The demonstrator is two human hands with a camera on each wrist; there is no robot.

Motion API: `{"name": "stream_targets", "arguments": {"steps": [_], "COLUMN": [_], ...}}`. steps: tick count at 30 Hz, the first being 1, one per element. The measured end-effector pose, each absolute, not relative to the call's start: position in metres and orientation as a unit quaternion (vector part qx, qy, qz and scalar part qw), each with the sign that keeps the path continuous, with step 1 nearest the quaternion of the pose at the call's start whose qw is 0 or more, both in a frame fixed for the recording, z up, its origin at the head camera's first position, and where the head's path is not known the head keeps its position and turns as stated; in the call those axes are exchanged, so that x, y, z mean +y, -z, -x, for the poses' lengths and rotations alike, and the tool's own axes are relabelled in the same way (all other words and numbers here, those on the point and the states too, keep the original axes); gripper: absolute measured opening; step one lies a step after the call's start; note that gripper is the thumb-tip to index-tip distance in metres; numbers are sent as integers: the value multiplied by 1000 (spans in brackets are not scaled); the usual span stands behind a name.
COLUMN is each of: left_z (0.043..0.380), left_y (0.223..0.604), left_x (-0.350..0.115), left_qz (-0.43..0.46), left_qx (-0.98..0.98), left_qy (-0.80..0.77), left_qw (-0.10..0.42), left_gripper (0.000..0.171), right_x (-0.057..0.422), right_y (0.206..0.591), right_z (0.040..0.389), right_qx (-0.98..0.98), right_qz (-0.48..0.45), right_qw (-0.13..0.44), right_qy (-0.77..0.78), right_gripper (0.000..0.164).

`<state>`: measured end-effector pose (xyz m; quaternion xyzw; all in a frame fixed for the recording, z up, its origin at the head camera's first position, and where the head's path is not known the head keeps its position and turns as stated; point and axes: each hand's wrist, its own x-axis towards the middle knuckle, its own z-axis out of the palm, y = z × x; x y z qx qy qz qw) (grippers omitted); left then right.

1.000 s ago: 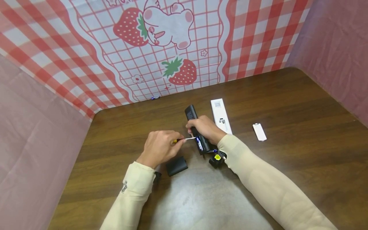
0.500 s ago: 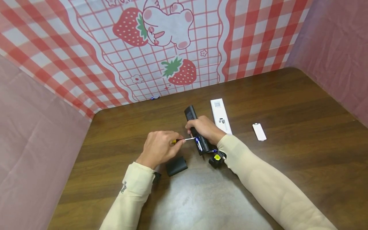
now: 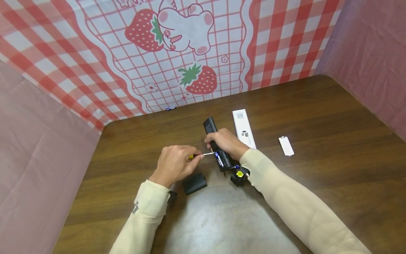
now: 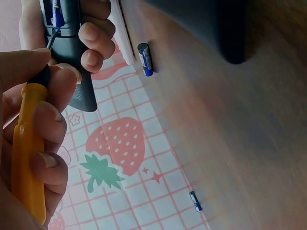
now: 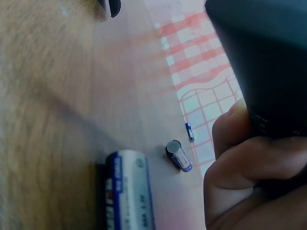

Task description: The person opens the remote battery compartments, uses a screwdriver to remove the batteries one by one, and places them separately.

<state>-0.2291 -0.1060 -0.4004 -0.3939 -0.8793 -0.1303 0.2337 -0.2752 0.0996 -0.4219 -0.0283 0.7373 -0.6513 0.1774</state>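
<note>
My left hand (image 3: 174, 162) holds a screwdriver by its yellow handle (image 4: 29, 143), thumb and fingertips pinching near the black collar. Its thin metal shaft (image 3: 208, 153) reaches to the end of a blue and white battery (image 3: 219, 159) in a black remote control (image 3: 210, 124). The remote's battery compartment faces up, uncovered. Around the remote's middle, my right hand (image 3: 226, 141) grips it, tilted, with the far end pointing to the back. In the right wrist view, the remote (image 5: 268, 67) fills the upper right, with curled fingers (image 5: 240, 163) beneath it.
A black rectangular piece (image 3: 195, 184) lies in front of the left hand. Behind the right wrist are a white box (image 3: 242, 123) and a white cover (image 3: 287, 146). One battery (image 3: 171, 108) lies by the back cloth; others (image 5: 129, 191) lie near the right hand.
The screwdriver and left hand have shifted very slightly left and down. The battery in the remote shows a different part of its label. The right hand keeps its grip.
</note>
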Motion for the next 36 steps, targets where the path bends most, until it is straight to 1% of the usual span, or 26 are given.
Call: {"name": "stream_targets", "arguments": {"steps": [15, 24, 36], "left_z": [230, 230, 231], "left_y": [404, 406, 415], "left_x": [-108, -110, -110], "left_qz": [375, 366, 366], "left_qx": [-886, -892, -896], "left_qy": [148, 154, 148], "left_qw": [229, 218, 203], "left_gripper": [13, 13, 11], "right_x": [102, 104, 104], "right_y": [422, 423, 425], "right_z": [277, 277, 281], "right_qx": [733, 710, 690], "right_qz": [10, 8, -10], "right_qw": [178, 195, 188], "right_qy": [656, 677, 699], "right_gripper": [28, 36, 34]}}
